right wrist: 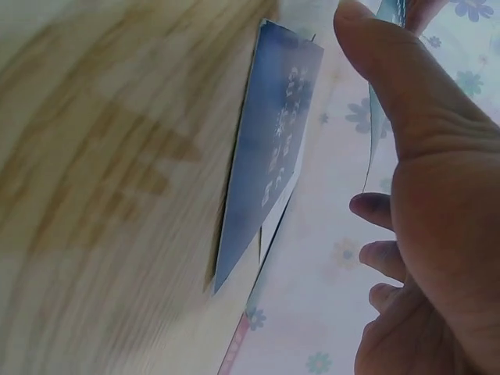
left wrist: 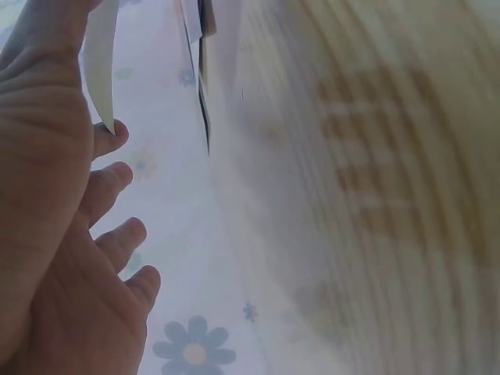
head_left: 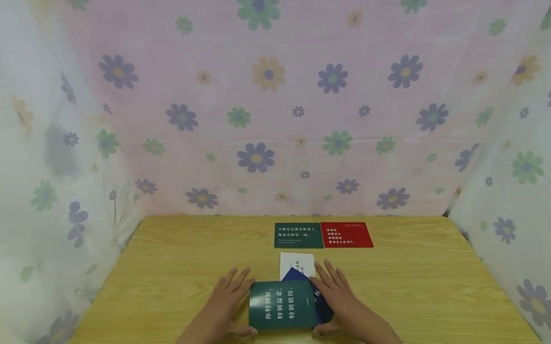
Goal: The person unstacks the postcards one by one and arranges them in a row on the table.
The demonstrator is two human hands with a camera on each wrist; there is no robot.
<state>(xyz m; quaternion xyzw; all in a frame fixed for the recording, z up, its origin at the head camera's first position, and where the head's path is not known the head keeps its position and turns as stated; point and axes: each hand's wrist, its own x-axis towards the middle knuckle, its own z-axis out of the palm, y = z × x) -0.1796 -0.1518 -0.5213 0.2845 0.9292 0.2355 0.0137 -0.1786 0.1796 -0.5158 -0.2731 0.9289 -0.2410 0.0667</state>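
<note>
Both hands hold a green card [head_left: 280,305] with white lettering level above the table. My left hand [head_left: 216,309] grips its left edge, thumb at the near corner and index finger at the far one. At the right edge, my right hand [head_left: 345,303] grips it the same way. The other fingers are spread. In the wrist views the held card [left wrist: 100,62] appears nearly edge-on. Beneath it, partly hidden, a dark blue card [head_left: 323,307] lies at an angle on the table, overlapping a white card [head_left: 291,260]. The right wrist view shows the blue card [right wrist: 269,148] more fully.
Farther back on the wooden table [head_left: 174,259], another green card [head_left: 297,236] and a red card [head_left: 346,235] lie side by side. Flower-printed cloth [head_left: 303,152] hangs around the back and both sides.
</note>
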